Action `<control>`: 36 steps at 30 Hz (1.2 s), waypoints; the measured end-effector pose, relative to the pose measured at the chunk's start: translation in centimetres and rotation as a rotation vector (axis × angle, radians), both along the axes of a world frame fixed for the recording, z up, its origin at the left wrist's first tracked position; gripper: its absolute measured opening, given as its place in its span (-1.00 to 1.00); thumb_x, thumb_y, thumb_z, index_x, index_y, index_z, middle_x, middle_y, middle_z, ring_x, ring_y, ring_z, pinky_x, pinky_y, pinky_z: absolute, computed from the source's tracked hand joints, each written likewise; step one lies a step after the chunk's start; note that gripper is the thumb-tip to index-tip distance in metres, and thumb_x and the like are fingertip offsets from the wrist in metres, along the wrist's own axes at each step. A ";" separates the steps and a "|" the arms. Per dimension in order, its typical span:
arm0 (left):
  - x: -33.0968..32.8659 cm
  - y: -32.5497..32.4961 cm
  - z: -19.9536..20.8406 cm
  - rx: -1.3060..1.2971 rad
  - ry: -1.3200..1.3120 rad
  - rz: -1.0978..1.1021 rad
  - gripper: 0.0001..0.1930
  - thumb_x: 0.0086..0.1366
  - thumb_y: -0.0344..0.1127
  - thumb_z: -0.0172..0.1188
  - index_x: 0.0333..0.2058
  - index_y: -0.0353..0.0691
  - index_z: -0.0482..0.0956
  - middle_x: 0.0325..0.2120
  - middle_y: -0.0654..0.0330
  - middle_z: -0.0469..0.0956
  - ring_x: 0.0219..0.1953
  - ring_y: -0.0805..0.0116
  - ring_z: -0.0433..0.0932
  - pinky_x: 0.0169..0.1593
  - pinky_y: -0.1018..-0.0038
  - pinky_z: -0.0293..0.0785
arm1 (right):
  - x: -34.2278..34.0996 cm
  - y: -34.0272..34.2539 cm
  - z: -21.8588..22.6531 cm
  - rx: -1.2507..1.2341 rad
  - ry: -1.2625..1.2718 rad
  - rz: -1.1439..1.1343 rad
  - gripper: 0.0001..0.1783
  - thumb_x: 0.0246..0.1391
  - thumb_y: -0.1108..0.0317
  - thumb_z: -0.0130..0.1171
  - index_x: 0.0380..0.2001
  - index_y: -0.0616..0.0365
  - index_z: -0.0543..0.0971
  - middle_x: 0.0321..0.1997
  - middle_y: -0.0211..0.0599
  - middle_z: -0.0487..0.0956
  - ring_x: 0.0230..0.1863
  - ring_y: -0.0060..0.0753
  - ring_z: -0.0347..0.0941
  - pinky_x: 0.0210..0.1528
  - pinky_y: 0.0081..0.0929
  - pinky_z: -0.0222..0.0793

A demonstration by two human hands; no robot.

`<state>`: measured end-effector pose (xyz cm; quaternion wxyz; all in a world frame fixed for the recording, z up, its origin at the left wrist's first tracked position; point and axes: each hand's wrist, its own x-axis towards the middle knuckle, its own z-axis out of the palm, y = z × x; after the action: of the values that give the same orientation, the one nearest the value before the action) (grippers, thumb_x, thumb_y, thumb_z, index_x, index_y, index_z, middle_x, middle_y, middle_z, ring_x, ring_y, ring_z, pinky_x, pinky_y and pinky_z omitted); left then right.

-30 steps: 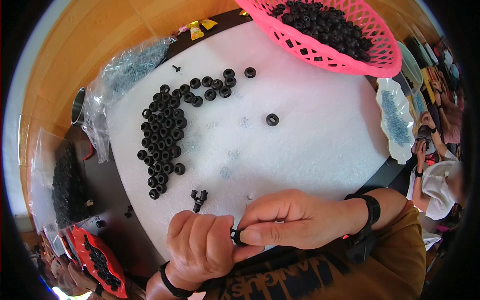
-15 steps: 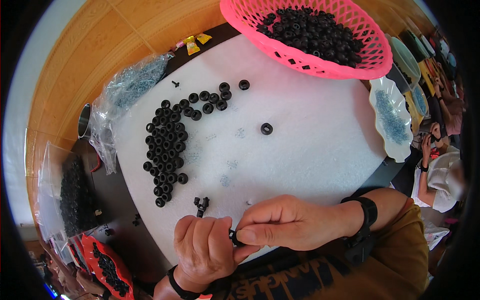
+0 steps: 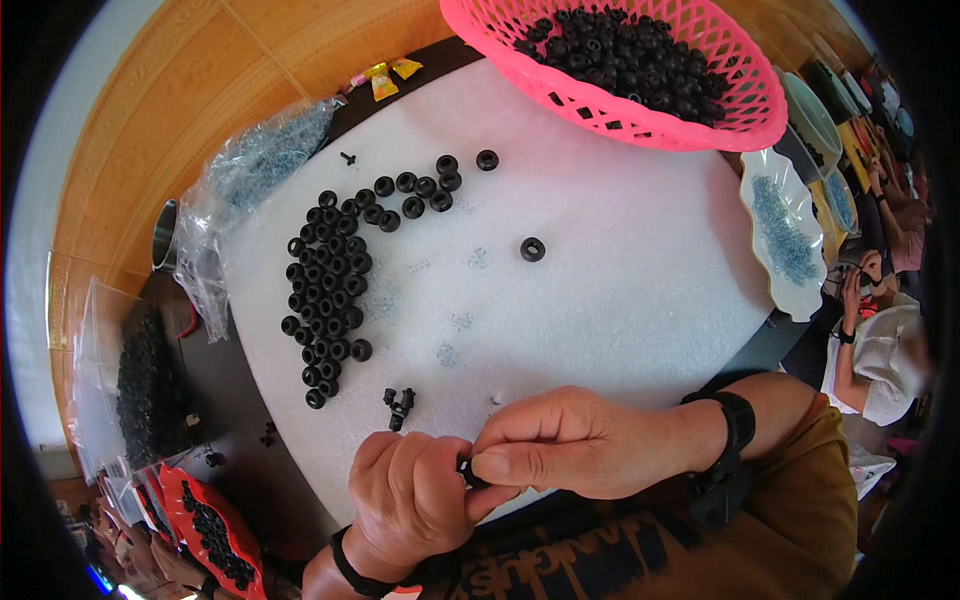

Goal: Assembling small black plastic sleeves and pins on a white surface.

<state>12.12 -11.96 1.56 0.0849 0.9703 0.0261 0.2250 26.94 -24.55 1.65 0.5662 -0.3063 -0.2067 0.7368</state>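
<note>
Close to my body, above the near edge of a white foam mat (image 3: 620, 320), my two hands meet around one small black ring-like part (image 3: 467, 471). My left hand (image 3: 415, 485) is closed on it from the left, fingers curled. From the right, my right hand (image 3: 580, 445) pinches it between thumb and fingers, which hide most of the part. Just beyond my left knuckles lies a cluster of small black plugs (image 3: 399, 407). Many black rings (image 3: 330, 290) form a curved group on the mat's left side, and a lone black ring (image 3: 533, 249) sits near its middle.
A pink basket (image 3: 640, 130) of black rings stands at the far side. A white scalloped dish (image 3: 800, 300) with clear bits is at right. Plastic bag (image 3: 205, 240), clear box (image 3: 95, 370) and red tray (image 3: 255, 575) line the left. Other people (image 3: 880, 350) sit at right.
The mat and the things on it appear slightly higher and further left in view. My left hand has turned a little; both hands still grip the black part.
</note>
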 end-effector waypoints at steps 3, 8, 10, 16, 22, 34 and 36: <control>0.1 0.0 0.0 0.009 -0.033 -0.018 -0.54 0.26 0.14 0.04 -0.49 -0.20 0.35 -0.71 0.31 0.28 -0.73 0.39 0.29 -0.60 0.50 0.27 | 0.3 0.0 0.0 0.012 -0.045 0.052 -0.62 0.31 0.16 -0.11 -0.20 0.31 0.48 -0.29 -0.43 0.54 -0.23 -0.74 0.38 -0.14 -0.69 0.31; 0.2 0.1 0.0 0.008 -0.064 -0.041 -0.55 0.25 0.12 0.07 -0.49 -0.21 0.36 -0.73 0.32 0.27 -0.74 0.40 0.30 -0.62 0.50 0.26 | 0.5 -0.2 0.6 -0.022 -0.048 0.049 -0.67 0.31 0.21 -0.09 -0.20 0.30 0.48 -0.33 -0.51 0.47 -0.31 -0.80 0.28 -0.22 -0.75 0.24; 0.2 0.1 0.1 -0.084 0.014 -0.043 -0.57 0.24 0.08 0.10 -0.48 -0.23 0.37 -0.72 0.29 0.31 -0.74 0.37 0.32 -0.62 0.49 0.27 | 0.3 -0.2 0.4 -0.022 -0.072 0.042 -0.64 0.31 0.15 -0.10 -0.23 0.27 0.49 -0.31 -0.49 0.53 -0.31 -0.79 0.28 -0.21 -0.72 0.24; 0.3 0.5 0.4 -0.222 0.045 -0.106 -0.61 0.15 -0.03 0.21 -0.42 -0.29 0.40 -0.65 0.25 0.38 -0.71 0.34 0.36 -0.59 0.45 0.28 | -0.2 -0.1 -0.4 -0.002 -0.087 -0.022 -0.66 0.31 0.17 -0.09 -0.29 0.25 0.49 -0.46 -0.60 0.38 -0.40 -0.78 0.17 -0.32 -0.71 0.18; 0.2 0.8 1.5 -0.266 0.202 -0.080 -0.67 0.08 -0.13 0.26 -0.40 -0.27 0.41 -0.65 0.25 0.36 -0.71 0.35 0.34 -0.60 0.45 0.24 | 0.0 0.2 -0.7 0.028 -0.114 -0.041 -0.66 0.30 0.16 -0.09 -0.30 0.24 0.49 -0.46 -0.59 0.33 -0.40 -0.77 0.15 -0.34 -0.71 0.17; 0.1 0.5 0.5 -0.152 0.132 -0.085 -0.70 0.15 -0.12 0.21 -0.43 -0.24 0.40 -0.67 0.31 0.32 -0.73 0.44 0.32 -0.64 0.52 0.22 | 1.1 0.3 -0.5 0.012 -0.248 0.093 -0.71 0.28 0.29 -0.04 -0.13 0.32 0.49 -0.28 -0.37 0.49 -0.20 -0.65 0.35 -0.12 -0.63 0.27; 0.0 0.3 0.1 -0.084 0.102 -0.069 -0.70 0.19 -0.11 0.18 -0.42 -0.25 0.39 -0.67 0.31 0.32 -0.74 0.46 0.31 -0.64 0.53 0.22 | 1.2 0.3 -0.4 0.071 -0.299 0.072 -0.72 0.27 0.32 -0.03 -0.12 0.33 0.49 -0.27 -0.34 0.49 -0.19 -0.62 0.37 -0.12 -0.62 0.28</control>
<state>12.13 -11.70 1.70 0.1318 0.9764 0.0064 0.1708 28.15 -24.24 1.24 0.5129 -0.3847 -0.3253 0.6951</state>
